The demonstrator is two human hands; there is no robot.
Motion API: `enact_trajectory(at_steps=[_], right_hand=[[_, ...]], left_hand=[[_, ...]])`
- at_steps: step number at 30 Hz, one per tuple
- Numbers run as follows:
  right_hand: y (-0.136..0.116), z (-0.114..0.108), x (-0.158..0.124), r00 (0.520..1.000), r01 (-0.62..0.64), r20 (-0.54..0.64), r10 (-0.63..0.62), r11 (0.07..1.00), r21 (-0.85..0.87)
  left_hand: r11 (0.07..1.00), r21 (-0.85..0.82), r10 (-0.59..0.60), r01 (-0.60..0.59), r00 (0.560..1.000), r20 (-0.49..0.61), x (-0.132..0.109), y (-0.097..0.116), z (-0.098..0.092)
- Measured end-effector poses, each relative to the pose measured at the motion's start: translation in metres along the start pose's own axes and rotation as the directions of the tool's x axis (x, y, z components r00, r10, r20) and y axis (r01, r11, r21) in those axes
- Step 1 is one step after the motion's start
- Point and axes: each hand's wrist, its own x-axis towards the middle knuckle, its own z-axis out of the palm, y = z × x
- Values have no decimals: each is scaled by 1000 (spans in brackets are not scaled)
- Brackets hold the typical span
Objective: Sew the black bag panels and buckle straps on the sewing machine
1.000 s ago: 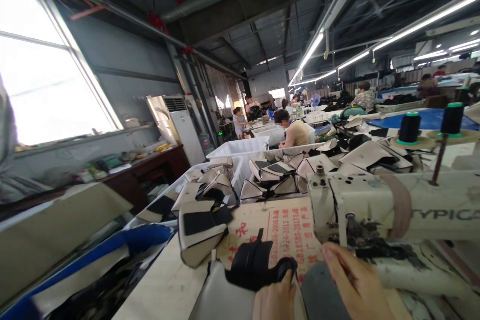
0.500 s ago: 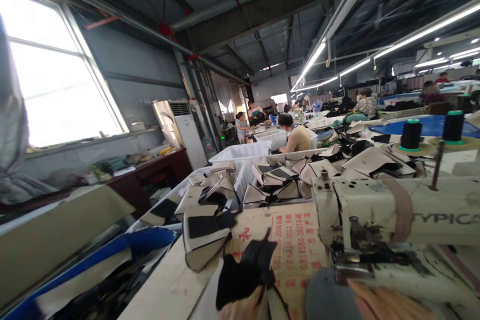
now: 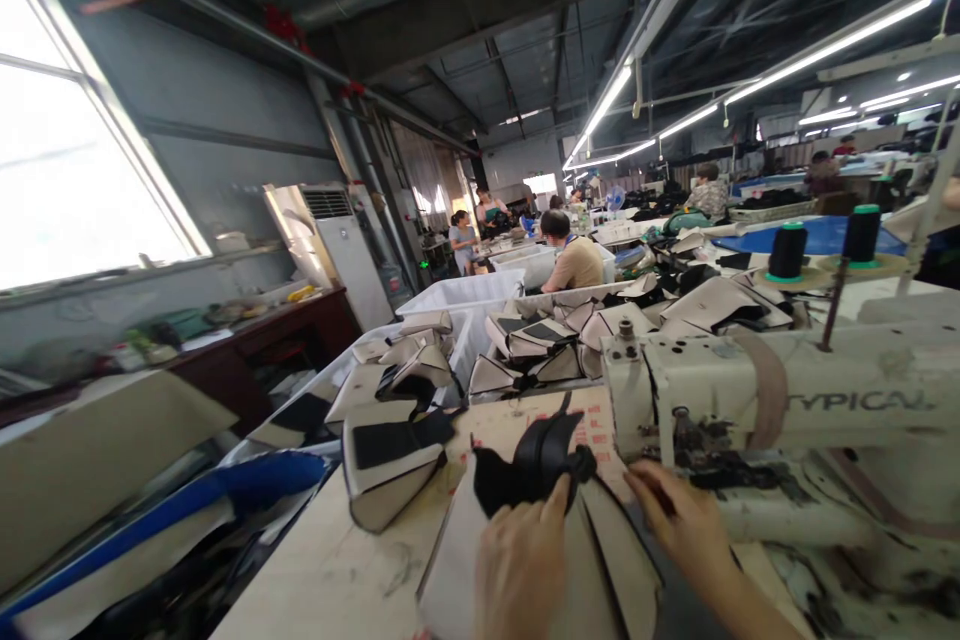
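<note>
A beige and black sewn piece [image 3: 607, 560] lies on the work table in front of me. My left hand [image 3: 521, 555] is on it, fingers closed on the piece near its black part. My right hand [image 3: 679, 520] is at the piece's right side, beside the sewing machine head [image 3: 697, 390]; its thumb and fingertips are pinched together, and what they hold is too small to make out. Another beige and black piece [image 3: 394, 460] rests on the table to the left.
White bins [image 3: 461, 295] and heaps of beige and black pieces [image 3: 540, 345] stand behind the table. A blue-lined container [image 3: 277, 480] is at the left. Thread spools [image 3: 787, 252] stand behind the machine. A person in a tan shirt [image 3: 577, 263] sits beyond the bins.
The view has shifted right and down. The piece under my left hand now shows much more of its beige part. My right hand has moved up beside the piece, its fingers now pinched.
</note>
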Motion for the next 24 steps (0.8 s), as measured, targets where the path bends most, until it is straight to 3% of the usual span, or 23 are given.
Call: enact_trajectory(at_steps=[3, 6, 8, 10, 12, 14, 16, 19, 22, 24], right_hand=[[-2, 10, -3, 980, -144, -146, 138, 989, -30], [-10, 17, -13, 963, -212, -188, 194, 974, -82], [-11, 14, -20, 983, -164, -94, 157, 984, -72], [-9, 6, -24, 994, -61, 84, 64, 997, -40], [-5, -3, -22, 975, 17, 223, -12, 1000, -21], [-3, -10, -15, 967, 52, 253, -45, 998, -23], [-4, -10, -7, 983, 57, 174, -53, 998, -15], [-11, -2, 4, 997, -18, -77, 16, 999, -29], [-15, 10, 6, 962, -90, -267, 52, 987, -133], [-14, 17, 4, 963, -91, -268, 30, 972, -217]], left_hand=[[999, -32, -8, 11, 997, 79, 35, 13, 9], [999, -36, 42, -35, 976, 216, 34, 15, 38], [999, -24, 48, -43, 961, 271, 18, 9, 56], [999, -2, 31, -32, 963, 267, -1, -1, 63], [1000, 16, 15, -18, 976, 216, -14, -10, 55], [1000, 17, 10, -13, 989, 145, -16, -14, 34], [1000, 4, 25, -25, 997, 76, -6, -11, 11], [999, -2, 42, -42, 999, 33, 22, 0, -11], [998, -4, 69, -69, 994, 89, 48, 7, -9], [994, -12, 113, -112, 980, 163, 52, 7, 1]])
